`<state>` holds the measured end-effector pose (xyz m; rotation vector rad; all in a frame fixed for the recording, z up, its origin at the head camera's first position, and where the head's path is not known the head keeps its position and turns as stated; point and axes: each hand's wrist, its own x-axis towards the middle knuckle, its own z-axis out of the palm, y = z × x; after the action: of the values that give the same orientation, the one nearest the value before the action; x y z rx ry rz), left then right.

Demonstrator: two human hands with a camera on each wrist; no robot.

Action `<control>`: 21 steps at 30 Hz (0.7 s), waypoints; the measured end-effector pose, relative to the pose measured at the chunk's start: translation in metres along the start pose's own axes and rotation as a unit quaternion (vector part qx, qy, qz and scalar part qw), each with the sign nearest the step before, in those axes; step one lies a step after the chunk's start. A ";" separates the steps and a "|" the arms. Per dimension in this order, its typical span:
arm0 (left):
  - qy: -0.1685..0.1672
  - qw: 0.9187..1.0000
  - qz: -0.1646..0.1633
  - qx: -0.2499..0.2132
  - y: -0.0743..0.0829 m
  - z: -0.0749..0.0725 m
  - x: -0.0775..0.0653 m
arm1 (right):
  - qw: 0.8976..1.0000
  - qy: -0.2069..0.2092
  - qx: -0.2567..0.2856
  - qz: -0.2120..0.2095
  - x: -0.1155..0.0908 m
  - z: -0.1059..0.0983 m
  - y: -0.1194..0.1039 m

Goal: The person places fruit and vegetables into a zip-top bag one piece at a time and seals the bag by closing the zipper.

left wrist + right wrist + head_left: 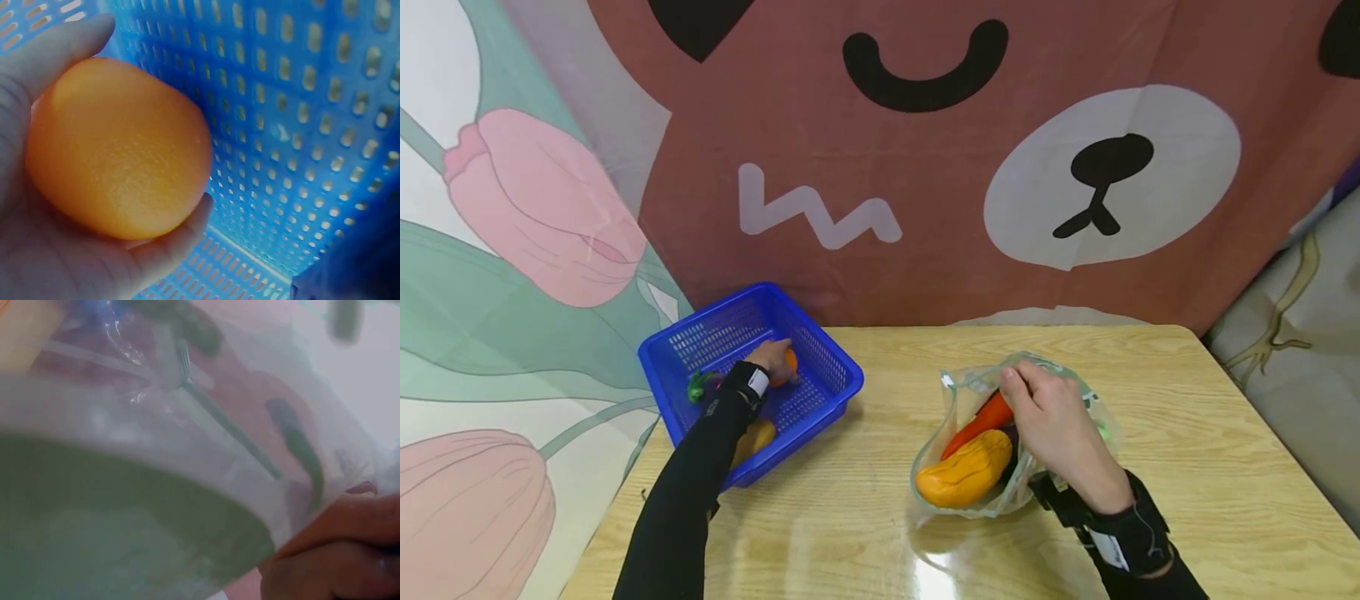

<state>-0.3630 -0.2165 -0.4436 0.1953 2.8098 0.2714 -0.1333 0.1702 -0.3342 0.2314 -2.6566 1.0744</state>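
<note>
Inside the blue plastic basket (pixel 850 379), my left hand (pixel 769 357) grips an orange (pixel 792 360). The left wrist view shows the orange (pixel 122 150) close up, with thumb and fingers around it beside the perforated wall. To the right, my right hand (pixel 1056 421) pinches the rim of a clear plastic bag (pixel 928 454) with green print. A yellow-orange gourd-shaped piece (pixel 966 471), a long red-orange piece (pixel 981 425) and something dark lie in the bag. Most of the right wrist view is filled by blurred bag film (pixel 112 519).
A yellowish piece (pixel 756 437) and a purple item with a green top (pixel 700 385) lie in the basket, partly behind my left arm. The wooden table (pixel 865 533) meets a printed cloth (pixel 820 283) at its back edge.
</note>
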 end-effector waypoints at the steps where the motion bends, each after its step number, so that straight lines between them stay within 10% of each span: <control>1: -0.005 1.000 0.004 0.005 -0.001 0.000 -0.002 | 1.000 0.000 0.001 0.000 0.000 0.000 0.000; 12: 0.084 0.989 0.118 -0.014 0.013 -0.031 -0.045 | 1.000 -0.011 0.000 0.016 -0.001 -0.002 0.001; 21: 0.121 0.959 0.250 -0.055 0.076 -0.039 -0.114 | 1.000 -0.010 -0.006 0.024 0.000 -0.002 0.000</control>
<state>-0.2600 -0.1673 -0.3584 0.9074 2.9262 0.5975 -0.1331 0.1717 -0.3333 0.1784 -2.6978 1.0744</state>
